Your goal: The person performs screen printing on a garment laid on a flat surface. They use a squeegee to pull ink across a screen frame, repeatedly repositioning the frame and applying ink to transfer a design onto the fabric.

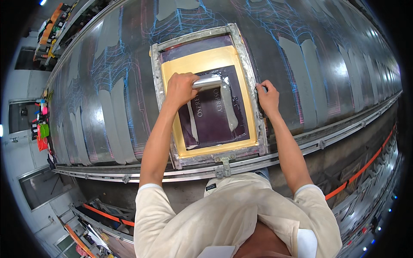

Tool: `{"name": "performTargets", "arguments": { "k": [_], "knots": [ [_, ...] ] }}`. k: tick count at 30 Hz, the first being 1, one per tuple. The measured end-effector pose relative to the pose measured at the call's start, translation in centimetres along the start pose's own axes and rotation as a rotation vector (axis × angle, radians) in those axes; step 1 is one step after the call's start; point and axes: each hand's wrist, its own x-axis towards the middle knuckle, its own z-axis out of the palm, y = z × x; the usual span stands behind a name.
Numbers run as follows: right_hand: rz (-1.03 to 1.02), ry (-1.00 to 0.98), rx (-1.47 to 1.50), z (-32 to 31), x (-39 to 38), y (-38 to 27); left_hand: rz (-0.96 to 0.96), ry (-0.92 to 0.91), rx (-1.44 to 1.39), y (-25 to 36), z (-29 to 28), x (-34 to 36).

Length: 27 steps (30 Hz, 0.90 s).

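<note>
On the long table in front of me lies a screen-printing frame (158, 81), its metal edges stained and its mesh bordered in yellow. My left hand (181, 89) is closed round one end of a shiny metal squeegee (209, 81), held crosswise over the upper part of the dark mesh window (214, 127). A thick streak of grey ink (229, 112) runs down the mesh from the squeegee's right end. A thinner streak shows at the left, below my wrist. At the frame's right edge my right hand (268, 99) is closed, fingers curled against the rim.
Grey fabric panels (297, 77) printed with blue web-like lines lie along the dark table. A metal rail (297, 151) follows its near edge, where a bracket (223, 167) joins the frame. Behind me runs another rack with an orange strip (365, 165).
</note>
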Motion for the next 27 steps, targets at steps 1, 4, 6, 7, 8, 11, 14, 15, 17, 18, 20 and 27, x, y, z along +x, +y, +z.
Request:
{"name": "performTargets", "arguments": {
  "k": [1,4,6,7,8,11,14,15,17,18,20,27],
  "knots": [
    [0.017,-0.014,0.003,0.1,-0.1,-0.5,0.001,0.012,0.025,-0.7,0.3,0.3],
    [-0.129,0.057,0.013,1.1,0.0,0.6,-0.012,0.023,0.021,-2.0,1.9,0.1],
    [-0.098,0.024,-0.009,1.2,0.4,0.5,0.022,0.058,0.019,-1.2,2.5,-1.8],
    [-0.067,0.012,-0.023,0.8,0.2,0.4,0.048,0.063,0.011,-0.1,2.9,-3.0],
    [-0.036,0.000,-0.021,0.6,0.1,0.4,0.033,0.036,0.029,1.7,3.0,-4.9],
    [-0.063,0.044,-0.012,0.4,0.1,1.1,0.072,0.040,-0.013,6.5,4.2,-11.2],
    [-0.044,0.004,-0.012,0.5,0.2,0.7,0.045,-0.033,-0.098,7.6,3.9,-13.2],
    [-0.036,-0.006,-0.012,0.4,0.2,0.6,0.049,-0.046,-0.124,7.3,3.8,-13.1],
    [-0.041,0.013,-0.006,0.3,0.1,0.7,0.042,-0.052,-0.087,5.7,2.5,-9.8],
    [-0.048,0.024,-0.005,0.3,0.2,0.7,0.044,-0.022,-0.047,4.6,2.1,-7.8],
    [-0.103,0.066,0.007,0.6,0.4,0.8,0.014,0.011,0.052,1.7,1.7,-3.7],
    [0.035,-0.005,-0.011,0.0,-0.1,-0.2,0.041,0.096,-0.008,1.6,3.5,-3.9]
  ]
}}
